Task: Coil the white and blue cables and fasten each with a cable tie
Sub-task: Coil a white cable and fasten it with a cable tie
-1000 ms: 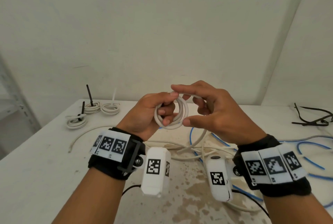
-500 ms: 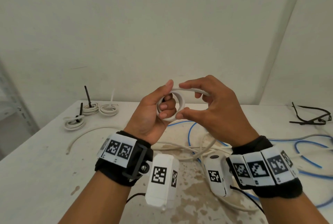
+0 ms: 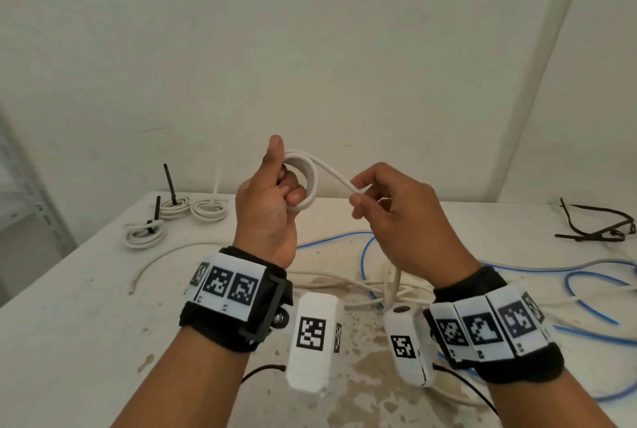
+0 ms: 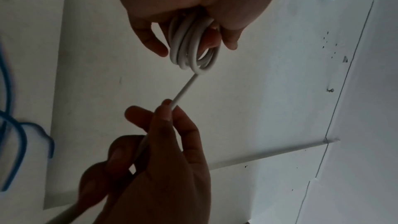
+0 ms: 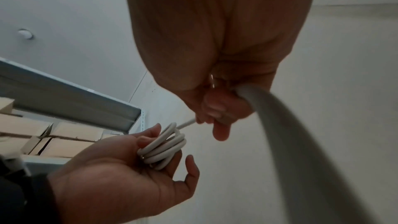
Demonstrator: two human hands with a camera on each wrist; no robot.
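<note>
Far left, a grey metal shelf is cut off by the frame edge; the right wrist view shows cardboard boxes on it, dim and blurred. On the white surface, back left, sit three finished white coils, each tied; two ties stick up black, the third is pale and hard to make out. A loose off-white cable piece curves in front of them.

Your left hand is raised above the surface, fingers curled through a small coil of the white cable, thumb up along its rim. The left wrist view shows several turns stacked; how many is unclear, since the palm hides the upper part.

From the coil one strand runs right to your right hand, which pinches it between thumb and forefinger, other fingers loosely curled round it. Hands are apart, joined only by that strand. In the right wrist view the trailing cable sweeps past the lens, blurred.

Below the hands the rest of the white cable drops to a tangle on the surface, partly hidden by your wrists and the wrist cameras. The blue cable lies loose, uncoiled, centre to right, cut off at the right edge. Far right, a bunch of black cable ties lies on the surface.
</note>
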